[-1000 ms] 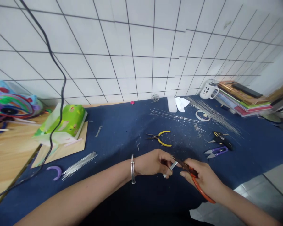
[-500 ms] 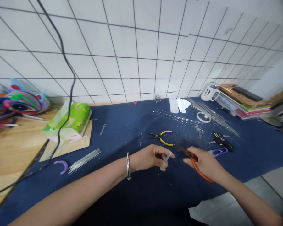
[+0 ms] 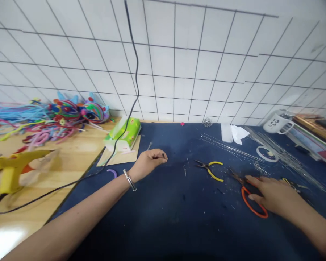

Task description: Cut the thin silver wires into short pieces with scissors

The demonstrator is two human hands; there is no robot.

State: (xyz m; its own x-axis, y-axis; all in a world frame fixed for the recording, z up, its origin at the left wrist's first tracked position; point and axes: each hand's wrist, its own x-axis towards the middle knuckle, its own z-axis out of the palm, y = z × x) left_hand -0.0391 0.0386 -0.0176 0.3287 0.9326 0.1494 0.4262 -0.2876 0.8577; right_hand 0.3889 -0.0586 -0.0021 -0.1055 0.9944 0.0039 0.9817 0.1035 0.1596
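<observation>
My left hand (image 3: 150, 163), with silver bangles at the wrist, is over the left part of the dark blue cloth (image 3: 168, 221). Its thumb and fingers are pinched together; what they hold, if anything, cannot be made out. Some short wires (image 3: 150, 145) lie just behind it. On the right, my right hand (image 3: 271, 192) grips the orange-handled pliers (image 3: 254, 206) low at the cloth, their handles spread and jaws pointing away to the left. Beside them lie yellow-handled pliers (image 3: 210, 170). My left forearm partly covers a purple curved piece (image 3: 112, 173).
A black cord (image 3: 137, 72) hangs down to a yellow glue gun (image 3: 13, 168). A green tissue pack (image 3: 127, 132) and colourful pipe-cleaner figures (image 3: 93, 110) are at the left. Long wires (image 3: 225, 145), a white ring (image 3: 266, 154), a mug (image 3: 277, 122) and books (image 3: 317, 134) are at the right.
The view has turned left. My left hand has moved left towards the tissue pack, and the short pale bundle in its fingers no longer shows. My right hand has lowered the orange-handled pliers.
</observation>
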